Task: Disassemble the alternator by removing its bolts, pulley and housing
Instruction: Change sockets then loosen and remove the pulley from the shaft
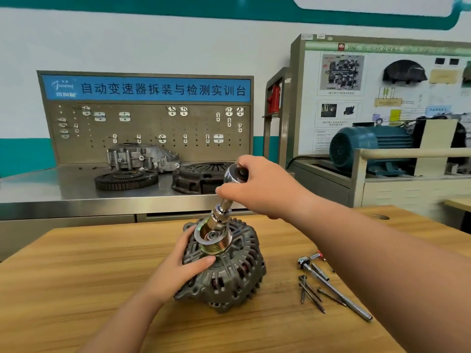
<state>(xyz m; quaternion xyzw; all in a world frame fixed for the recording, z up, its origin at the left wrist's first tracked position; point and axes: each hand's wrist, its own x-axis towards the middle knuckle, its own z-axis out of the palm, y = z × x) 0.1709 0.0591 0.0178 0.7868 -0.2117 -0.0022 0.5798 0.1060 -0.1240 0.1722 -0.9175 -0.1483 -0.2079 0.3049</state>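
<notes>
Right hand point(257, 184), fingers curled round the head of a ratchet point(235, 174), held above the alternator point(229, 273); socket and extension tilted, lower end inside the cup of the pulley point(216, 247). Left hand point(178, 266), thumb and fingers wrapped round the pulley's base, palm against the front housing, apparently bracing against rotation. Alternator upright on the wooden surface point(76, 289), pulley uppermost. To the right, well apart: loose long bolts point(311, 293) beside a second ratchet with extension bar point(336, 289), suggesting through-bolts already out and the pulley nut as the step in hand. Shaft end visible in the cup just beside the socket; full seating on the nut impossible to confirm.

Likely hazards:
- Slipping of a tilted, half-seated socket under torque, with rounding of the nut corners and knuckles driven into the housing fins.
- Spinning of rotor and pulley together under a bare-hand grip, leaving the nut tight.
- Tipping or sliding of the unclamped alternator under a sideways pull.
- Pinching of the left thumb between pulley and housing on sudden release.
</notes>
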